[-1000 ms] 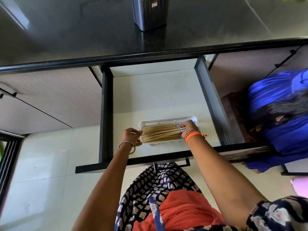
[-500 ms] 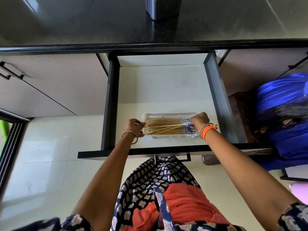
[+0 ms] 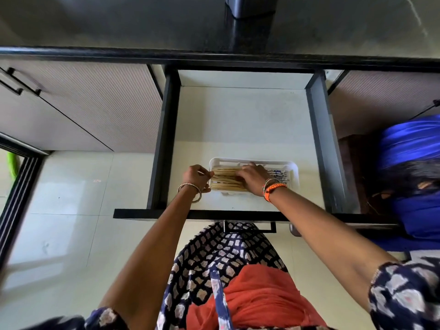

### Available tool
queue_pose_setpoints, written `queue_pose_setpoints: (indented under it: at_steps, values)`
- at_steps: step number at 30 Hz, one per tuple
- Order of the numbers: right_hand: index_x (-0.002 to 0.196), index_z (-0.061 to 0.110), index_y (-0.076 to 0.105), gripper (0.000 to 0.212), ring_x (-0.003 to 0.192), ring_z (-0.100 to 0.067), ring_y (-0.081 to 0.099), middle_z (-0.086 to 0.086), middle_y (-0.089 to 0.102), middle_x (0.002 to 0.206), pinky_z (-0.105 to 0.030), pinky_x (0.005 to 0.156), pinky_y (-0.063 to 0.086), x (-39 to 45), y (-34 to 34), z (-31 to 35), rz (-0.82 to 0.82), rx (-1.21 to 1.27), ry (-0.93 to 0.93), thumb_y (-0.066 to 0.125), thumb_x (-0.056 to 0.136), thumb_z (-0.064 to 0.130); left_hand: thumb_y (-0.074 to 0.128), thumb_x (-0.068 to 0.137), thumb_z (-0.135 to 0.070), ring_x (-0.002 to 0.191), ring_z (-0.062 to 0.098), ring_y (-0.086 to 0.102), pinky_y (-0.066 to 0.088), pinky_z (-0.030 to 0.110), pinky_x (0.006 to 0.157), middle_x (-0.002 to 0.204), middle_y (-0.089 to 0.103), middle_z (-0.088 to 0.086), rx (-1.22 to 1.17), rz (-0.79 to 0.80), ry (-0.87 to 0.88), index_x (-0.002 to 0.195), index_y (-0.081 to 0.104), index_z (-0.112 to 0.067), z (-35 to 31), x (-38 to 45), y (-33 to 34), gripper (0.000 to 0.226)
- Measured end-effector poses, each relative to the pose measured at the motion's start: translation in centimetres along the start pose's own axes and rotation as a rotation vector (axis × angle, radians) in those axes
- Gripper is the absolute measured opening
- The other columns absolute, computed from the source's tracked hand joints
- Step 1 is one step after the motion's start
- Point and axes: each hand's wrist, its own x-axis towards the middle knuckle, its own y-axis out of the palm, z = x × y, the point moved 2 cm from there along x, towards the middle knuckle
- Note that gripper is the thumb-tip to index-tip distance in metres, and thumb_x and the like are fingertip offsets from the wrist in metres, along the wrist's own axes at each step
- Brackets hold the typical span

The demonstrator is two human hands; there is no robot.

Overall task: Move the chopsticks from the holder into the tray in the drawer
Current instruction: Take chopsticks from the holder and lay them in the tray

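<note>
Inside the tray (image 3: 294,171), the right hand (image 3: 252,178) presses flat on the chopsticks (image 3: 223,179) (light, stiff, prone to rolling), while the left hand (image 3: 197,178) pinches their tips.

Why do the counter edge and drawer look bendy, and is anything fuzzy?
Head view: the wide-angle lens bows the counter edge and splays the drawer sides; the holder casts a dark reflection on the glossy top; frame edges look smeared, while chopsticks stay fairly sharp.

Holder (image 3: 251,7) top beyond frame edge
</note>
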Motion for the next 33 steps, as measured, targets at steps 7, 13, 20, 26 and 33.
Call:
queue_pose_setpoints:
  at_steps: [7, 13, 20, 26, 33]
  values:
    - [0.112, 0.009, 0.062, 0.037, 0.103, -0.030, 0.060, -0.014, 0.064, 0.111, -0.034, 0.076, 0.049, -1.0, -0.4, -1.5, 0.064, 0.005, -0.076, 0.048, 0.083, -0.011, 0.067, 0.084, -0.015, 0.054, 0.017, 0.054, 0.054, 0.027, 0.039, 0.066, 0.054, 0.007, -0.022, 0.004, -0.015, 0.068, 0.049, -0.015, -0.1, -0.2, 0.0, 0.024]
    - [0.098, 0.004, 0.062, 0.025, 0.092, -0.029, 0.060, -0.012, 0.062, 0.102, -0.031, 0.065, 0.043, -1.9, -0.6, -1.9, 0.026, -0.091, -0.081, 0.045, 0.084, -0.009, 0.067, 0.084, -0.015, 0.056, 0.017, 0.054, 0.056, 0.029, 0.043, 0.067, 0.054, 0.007, -0.017, 0.010, -0.021, 0.069, 0.050, -0.014, -0.1, -0.1, -0.1, 0.023]
    - [0.130, 0.006, 0.052, 0.058, 0.087, -0.028, 0.065, -0.011, 0.064, 0.103, -0.032, 0.068, 0.053, -1.2, -0.6, -1.5, -0.109, -0.036, -0.048, 0.048, 0.078, -0.020, 0.066, 0.084, -0.015, 0.056, 0.018, 0.054, 0.056, 0.029, 0.043, 0.071, 0.055, 0.007, -0.037, 0.015, -0.032, 0.069, 0.049, -0.013, -0.1, -0.3, -0.1, 0.023]
    - [0.124, 0.005, 0.055, 0.050, 0.095, -0.029, 0.062, -0.013, 0.062, 0.106, -0.031, 0.068, 0.047, -1.0, -0.1, -1.1, -0.119, -0.095, -0.050, 0.047, 0.080, -0.017, 0.067, 0.084, -0.014, 0.056, 0.018, 0.055, 0.055, 0.027, 0.039, 0.071, 0.055, 0.007, -0.038, 0.002, -0.029, 0.068, 0.050, -0.014, -0.3, -0.5, -0.1, 0.023]
    - [0.105, 0.003, 0.060, 0.028, 0.096, -0.033, 0.066, -0.015, 0.066, 0.103, -0.036, 0.075, 0.052, -2.0, -0.5, -2.1, 0.002, -0.232, 0.066, 0.048, 0.084, -0.012, 0.068, 0.083, -0.016, 0.055, 0.016, 0.054, 0.055, 0.026, 0.039, 0.069, 0.054, 0.005, -0.040, 0.003, -0.045, 0.072, 0.051, -0.013, -0.3, -0.4, -0.2, 0.020]
